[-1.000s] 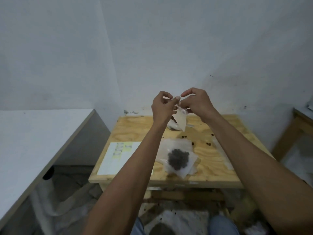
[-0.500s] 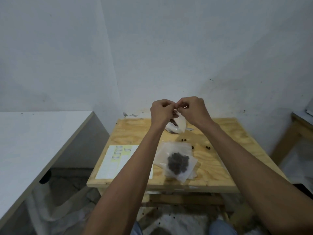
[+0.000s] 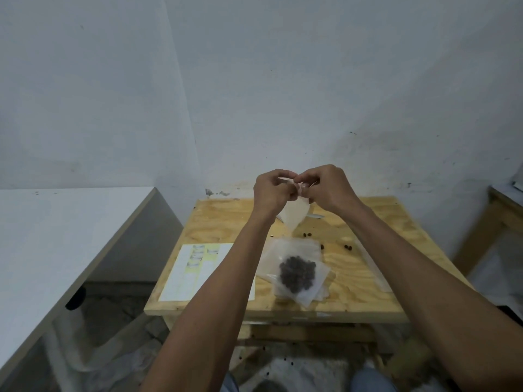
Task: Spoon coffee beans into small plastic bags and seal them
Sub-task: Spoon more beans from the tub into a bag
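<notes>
My left hand and my right hand are raised side by side above the far part of the wooden table. Both pinch the top edge of a small clear plastic bag, which hangs down between them with one corner pointing at the table; I see no beans in it. Nearer to me, a pile of dark coffee beans lies on a stack of flat clear bags. Loose beans are scattered beyond the pile. Behind the hanging bag a thin pale object lies on the table.
A white sheet of labels lies on the table's left side. A long clear strip runs along its right side. A white countertop stands at left, another wooden table at right. Spilled beans dot the floor below.
Both hands closed tighter together on the bag's top edge. A second ago the bag hung lower and more spread; now its top is bunched between the fingertips.
</notes>
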Available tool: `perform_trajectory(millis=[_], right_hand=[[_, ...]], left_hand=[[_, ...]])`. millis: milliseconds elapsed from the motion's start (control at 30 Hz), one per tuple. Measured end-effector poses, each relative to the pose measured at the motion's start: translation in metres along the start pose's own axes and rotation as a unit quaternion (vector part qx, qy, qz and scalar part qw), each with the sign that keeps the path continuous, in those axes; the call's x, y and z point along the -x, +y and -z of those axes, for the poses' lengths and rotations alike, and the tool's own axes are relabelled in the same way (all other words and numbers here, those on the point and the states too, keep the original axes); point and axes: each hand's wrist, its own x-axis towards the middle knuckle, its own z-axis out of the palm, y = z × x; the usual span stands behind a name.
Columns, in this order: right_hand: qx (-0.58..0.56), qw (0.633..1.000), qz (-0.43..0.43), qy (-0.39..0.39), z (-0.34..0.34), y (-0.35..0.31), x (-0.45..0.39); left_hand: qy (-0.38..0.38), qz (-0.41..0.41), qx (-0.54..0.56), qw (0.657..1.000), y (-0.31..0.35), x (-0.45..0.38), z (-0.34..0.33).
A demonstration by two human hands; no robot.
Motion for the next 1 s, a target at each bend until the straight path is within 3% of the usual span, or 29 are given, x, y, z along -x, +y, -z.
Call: perform_trajectory(millis=[200,367,500,600,767,900,1000], right_hand=[[0.062,0.996,-0.003,0.060,-0.007,0.012,0.000],[0.111,0.984,0.004,0.142,-0.006,0.020,-0.002],[0.106,0.982,0.016,0.158,-0.004,0.019,-0.006],[0.063,0.986,0.055,0.143,0.003,0.016,-0.007],[-0.054,0.994,0.043,0.079,0.013,0.006,-0.007],[-0.129,0.991,0.023,0.024,0.011,0.002,-0.007],[-0.193,0.981,0.006,-0.009,0.010,0.005,-0.007]], left_hand=[[0.010,-0.069,-0.147,0.987,0.000,0.000,-0.011],[-0.007,-0.111,-0.210,0.971,0.005,0.001,-0.015],[-0.012,-0.177,-0.267,0.947,0.013,-0.002,-0.014],[-0.006,-0.206,-0.232,0.951,0.012,-0.004,-0.005],[-0.110,-0.231,-0.242,0.936,0.010,-0.002,0.014],[-0.067,-0.303,-0.257,0.915,0.005,0.003,0.015],[-0.035,-0.269,-0.256,0.928,-0.003,0.005,0.016]])
